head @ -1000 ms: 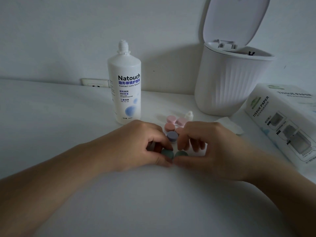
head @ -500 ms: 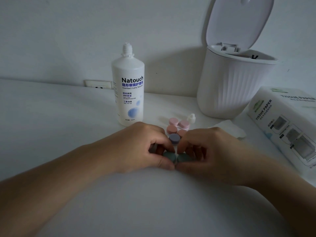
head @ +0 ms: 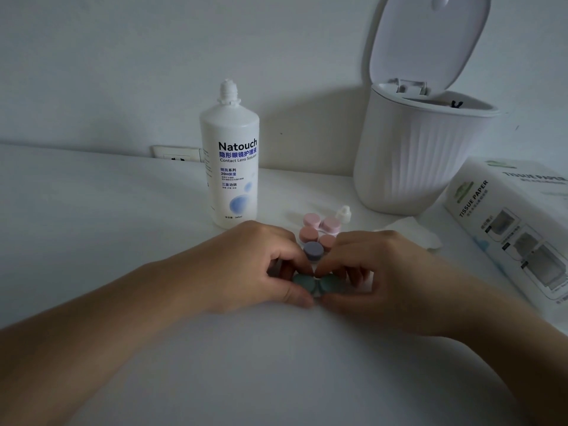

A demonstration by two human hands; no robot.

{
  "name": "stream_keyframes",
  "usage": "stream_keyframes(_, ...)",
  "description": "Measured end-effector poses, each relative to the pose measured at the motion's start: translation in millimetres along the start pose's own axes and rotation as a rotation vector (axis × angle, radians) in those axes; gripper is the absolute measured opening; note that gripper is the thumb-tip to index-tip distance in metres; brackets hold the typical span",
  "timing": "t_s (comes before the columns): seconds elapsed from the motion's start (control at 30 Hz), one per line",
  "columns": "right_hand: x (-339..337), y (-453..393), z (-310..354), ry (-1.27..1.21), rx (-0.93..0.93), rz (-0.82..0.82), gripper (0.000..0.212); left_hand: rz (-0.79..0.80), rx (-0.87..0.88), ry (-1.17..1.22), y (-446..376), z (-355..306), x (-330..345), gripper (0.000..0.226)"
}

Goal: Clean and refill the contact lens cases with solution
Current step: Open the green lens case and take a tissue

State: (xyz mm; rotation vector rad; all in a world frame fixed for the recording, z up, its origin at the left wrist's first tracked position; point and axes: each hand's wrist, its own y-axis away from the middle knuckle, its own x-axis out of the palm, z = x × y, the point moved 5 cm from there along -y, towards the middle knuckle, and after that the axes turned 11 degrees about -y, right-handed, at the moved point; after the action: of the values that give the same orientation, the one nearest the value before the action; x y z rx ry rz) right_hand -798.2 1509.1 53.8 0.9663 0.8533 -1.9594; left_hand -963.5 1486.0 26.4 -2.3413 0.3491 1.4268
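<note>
Between both sets of curled fingers sits a teal twin-cup plastic lens case (head: 313, 283) on the white counter (head: 92, 229): the left hand (head: 252, 265) pinches its left cap, the right hand (head: 378, 272) pinches its right cap. Just beyond the fingers lie a lilac round cap (head: 313, 250), a salmon-pink lens case (head: 309, 234) and a pale pink lens case (head: 321, 222) beside a small white dropper cap (head: 343, 213). Farther back stands the tall white solution bottle (head: 230, 155), uncapped, with a ribbed white lidded bin (head: 408, 161) open, and a tissue paper box (head: 516, 222) off right.
</note>
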Motion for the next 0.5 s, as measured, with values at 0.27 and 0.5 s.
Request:
stream_keyframes(0.27,-15.3,2.8,-5.9,-0.079,-0.013,-0.131,0.027,0.011,-0.037,0.003,-0.2,1.9,0.3,0.030)
stream_keyframes(0.5,-28.4,4.6,-27.4,0.004,0.220,-0.192,0.015,0.002,-0.054,0.034,0.8,-0.4,-1.8,0.027)
